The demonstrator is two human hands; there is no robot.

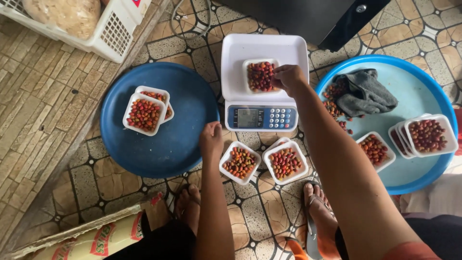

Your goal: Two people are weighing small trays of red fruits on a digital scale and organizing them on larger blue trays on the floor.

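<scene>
A white digital scale (263,53) stands on the tiled floor with a small white tray of red fruits (260,76) on its platform. My right hand (288,78) rests at that tray's right edge, fingers pinched together among the fruits. My left hand (211,139) hovers lower, fingers curled, just left of a filled white tray (239,162) on the floor. Another filled tray (286,162) lies beside it, stacked on one more.
A dark blue round tray (183,120) at left carries two stacked filled trays (144,113). A light blue basin (423,96) at right holds loose fruits, a grey cloth (364,92) and more filled trays (425,136). A white basket (96,29) sits top left. My sandalled feet are below.
</scene>
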